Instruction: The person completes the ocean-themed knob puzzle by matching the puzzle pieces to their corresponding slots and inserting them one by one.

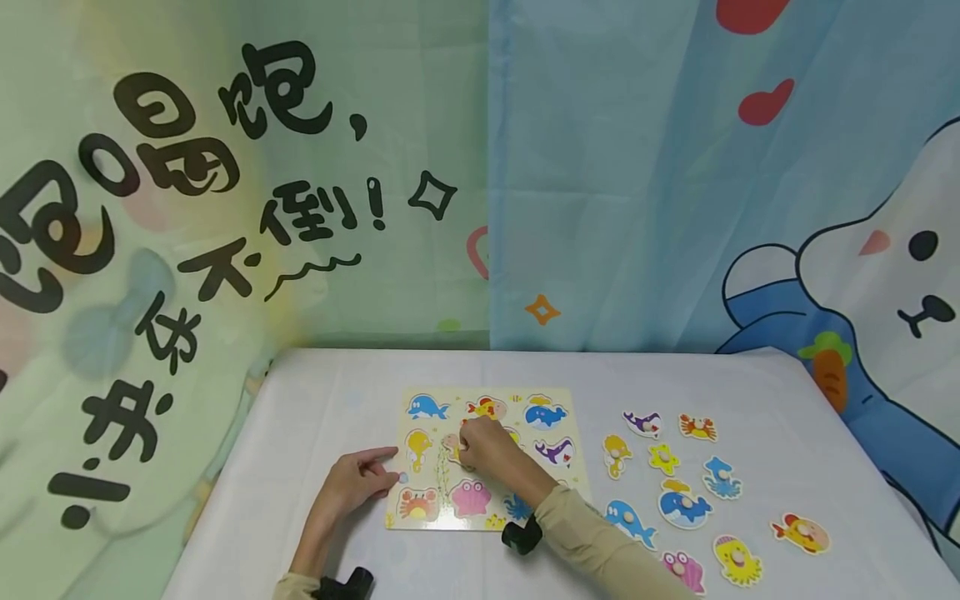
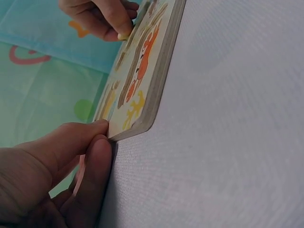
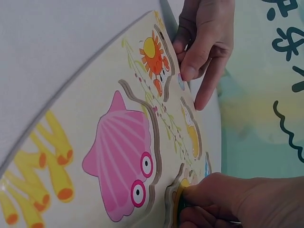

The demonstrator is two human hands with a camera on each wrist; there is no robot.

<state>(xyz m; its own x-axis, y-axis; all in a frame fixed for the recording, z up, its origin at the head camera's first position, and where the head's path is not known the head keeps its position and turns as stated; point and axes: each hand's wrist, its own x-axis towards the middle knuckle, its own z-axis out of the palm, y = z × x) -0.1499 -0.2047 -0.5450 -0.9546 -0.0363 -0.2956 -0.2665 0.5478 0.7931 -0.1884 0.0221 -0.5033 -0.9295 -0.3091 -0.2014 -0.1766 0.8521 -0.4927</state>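
A wooden peg puzzle board (image 1: 442, 523) with sea-animal pictures lies on the white table. My left hand (image 1: 352, 483) rests at its left edge, thumb and index fingertips touching the rim; the left wrist view shows these fingers right by a board corner. Over the middle of the board, my right hand (image 1: 491, 446) pinches a small puzzle piece (image 3: 177, 202) by its knob. A yellow and green edge of that piece shows in the right wrist view; the fingers hide most of it. Nearby on the board are a pink shell slot (image 3: 123, 156) and a crab slot (image 3: 153, 57).
Several loose pieces lie right of the board, among them a crab (image 1: 698, 427), a starfish (image 1: 663, 459), a whale (image 1: 684, 508), a pink shell (image 1: 684, 572) and a red-and-yellow fish (image 1: 801, 533). Printed curtains (image 1: 600, 183) hang behind the table.
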